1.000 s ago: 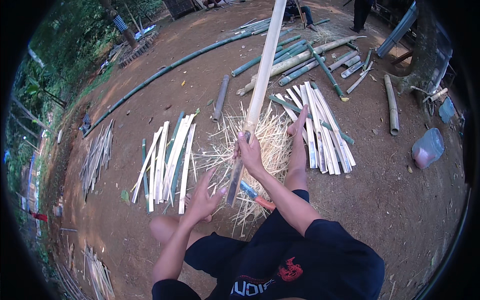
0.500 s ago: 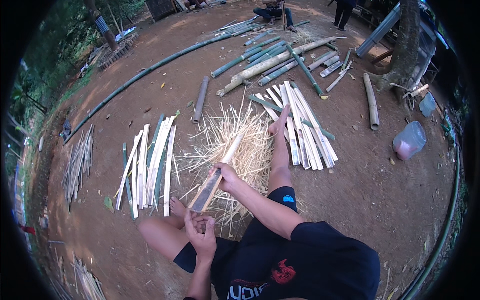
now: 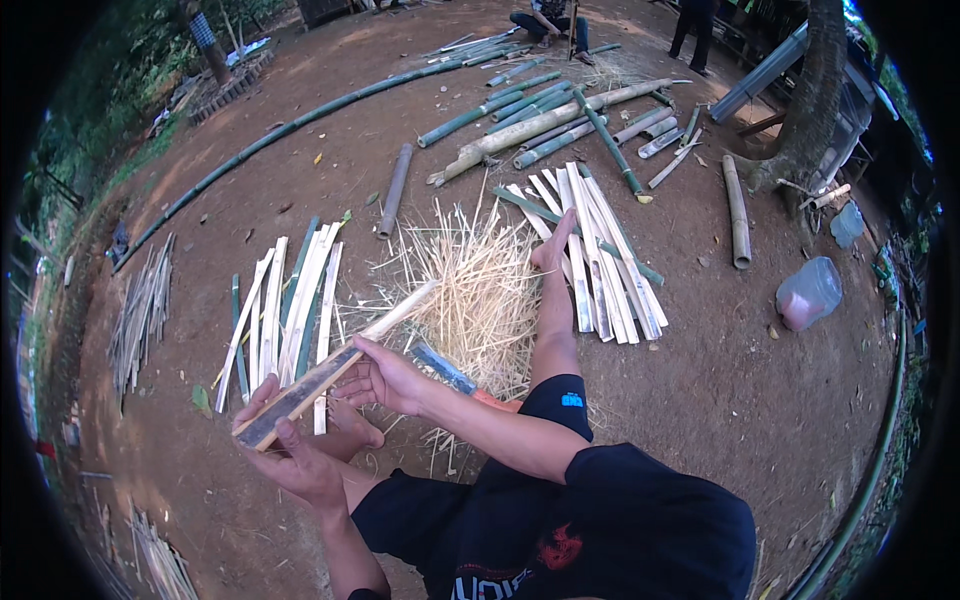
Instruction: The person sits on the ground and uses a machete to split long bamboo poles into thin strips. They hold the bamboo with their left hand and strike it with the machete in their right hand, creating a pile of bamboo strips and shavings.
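A split bamboo slat [image 3: 330,370], pale with a dark inner face, slants across in front of me, its far end over the shavings. My left hand [image 3: 300,468] grips the near end, thumb on one side and fingers on the other. Farther along, my right hand [image 3: 390,378] holds the slat's edge by the thumb, with its other fingers loosely curled below. Behind my right wrist lies a flat bluish tool [image 3: 443,368] with an orange-red end [image 3: 495,401], partly hidden by my forearm; its kind is unclear.
Shavings [image 3: 480,300] heap between my legs. Pale slats lie left [image 3: 285,310] and right [image 3: 610,260], with thin dark strips [image 3: 145,310] farther left. Bamboo poles [image 3: 540,135], a plastic container [image 3: 808,293] and a tree trunk [image 3: 808,110] stand farther off. Another person [image 3: 548,22] sits at the back.
The slat has swung left and toward me. My left hand has closed on its near end; my right hand has moved left along with it. The bluish tool has come into sight.
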A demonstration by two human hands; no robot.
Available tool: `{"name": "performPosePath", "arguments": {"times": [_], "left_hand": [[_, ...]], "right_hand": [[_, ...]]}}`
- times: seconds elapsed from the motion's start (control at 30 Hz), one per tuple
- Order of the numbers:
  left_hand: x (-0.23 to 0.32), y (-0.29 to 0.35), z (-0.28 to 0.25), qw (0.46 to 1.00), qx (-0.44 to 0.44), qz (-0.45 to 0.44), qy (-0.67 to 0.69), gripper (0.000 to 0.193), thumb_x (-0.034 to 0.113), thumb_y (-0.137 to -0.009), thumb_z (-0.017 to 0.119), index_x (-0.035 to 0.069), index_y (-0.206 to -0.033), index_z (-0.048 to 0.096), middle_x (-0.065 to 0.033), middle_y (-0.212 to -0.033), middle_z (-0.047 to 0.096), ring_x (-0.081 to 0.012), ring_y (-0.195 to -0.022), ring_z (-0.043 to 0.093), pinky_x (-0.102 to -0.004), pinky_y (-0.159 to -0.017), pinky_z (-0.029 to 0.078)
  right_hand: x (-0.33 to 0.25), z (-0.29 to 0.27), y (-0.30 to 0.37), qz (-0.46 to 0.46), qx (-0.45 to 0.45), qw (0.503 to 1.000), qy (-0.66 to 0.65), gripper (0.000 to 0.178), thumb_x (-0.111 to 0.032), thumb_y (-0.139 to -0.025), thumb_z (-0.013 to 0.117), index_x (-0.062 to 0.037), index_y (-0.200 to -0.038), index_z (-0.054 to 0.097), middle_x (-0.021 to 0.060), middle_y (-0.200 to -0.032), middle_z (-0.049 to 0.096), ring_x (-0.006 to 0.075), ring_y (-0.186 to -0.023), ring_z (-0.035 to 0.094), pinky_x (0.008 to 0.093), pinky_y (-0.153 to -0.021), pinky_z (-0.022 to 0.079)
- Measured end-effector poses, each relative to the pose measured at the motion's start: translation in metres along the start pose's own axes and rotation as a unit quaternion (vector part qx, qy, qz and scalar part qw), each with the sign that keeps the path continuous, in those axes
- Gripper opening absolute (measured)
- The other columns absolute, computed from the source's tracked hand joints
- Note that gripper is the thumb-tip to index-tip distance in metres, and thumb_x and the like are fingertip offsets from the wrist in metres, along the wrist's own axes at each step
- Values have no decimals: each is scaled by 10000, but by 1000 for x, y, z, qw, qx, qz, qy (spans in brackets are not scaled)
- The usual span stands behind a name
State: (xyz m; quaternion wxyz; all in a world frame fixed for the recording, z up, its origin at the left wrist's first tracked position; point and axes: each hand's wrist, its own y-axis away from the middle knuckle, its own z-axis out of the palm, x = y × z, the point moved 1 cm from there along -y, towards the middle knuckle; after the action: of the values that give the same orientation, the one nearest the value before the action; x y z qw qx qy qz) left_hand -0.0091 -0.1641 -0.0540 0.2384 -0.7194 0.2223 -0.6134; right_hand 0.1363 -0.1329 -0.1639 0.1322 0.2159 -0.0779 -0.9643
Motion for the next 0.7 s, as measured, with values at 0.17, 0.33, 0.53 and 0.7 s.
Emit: {"name": "performPosePath", "arguments": {"times": [0.17, 0.33, 0.53, 0.7], "left_hand": [[-34, -40, -15, 997, 24, -64, 43, 419, 283, -1021, 480, -25, -1280, 363, -224, -1235, 520, -339, -1206, 554, -454, -933, 549], [-64, -62, -17, 995, 13, -101, 8, 445, 297, -1033, 448, -11, -1341, 354, -227, -1289, 514, -341, -1211, 555, -457, -970, 511], [-93, -106, -25, 992, -26, -126, -9, 440, 264, -1042, 411, -9, -1378, 335, -243, -1343, 490, -341, -1242, 530, -442, -986, 491], [-101, -121, -41, 990, -113, -88, -18, 444, 356, -1016, 465, 44, -1326, 411, -245, -1353, 493, -365, -1255, 522, -479, -1022, 469]], "right_hand": [[-8, -84, 12, 12, 52, 983, 176, 377, -401, -1005, 490, -43, -1112, 545, 130, -907, 677, 215, -755, 699, 313, -654, 588], [22, -244, 23, -13, 374, 891, 258, 203, -189, -918, 550, -9, -989, 611, 98, -844, 661, 151, -674, 630, 303, -572, 532], [53, -384, 53, 96, 440, 567, 689, 313, -229, -840, 602, 26, -1010, 665, 218, -911, 668, 391, -888, 647, 408, -847, 505], [31, -231, -4, -203, 308, 620, 693, 609, -346, -825, 702, -7, -1290, 501, 219, -1209, 513, 389, -1179, 476, 440, -1049, 368]]}}
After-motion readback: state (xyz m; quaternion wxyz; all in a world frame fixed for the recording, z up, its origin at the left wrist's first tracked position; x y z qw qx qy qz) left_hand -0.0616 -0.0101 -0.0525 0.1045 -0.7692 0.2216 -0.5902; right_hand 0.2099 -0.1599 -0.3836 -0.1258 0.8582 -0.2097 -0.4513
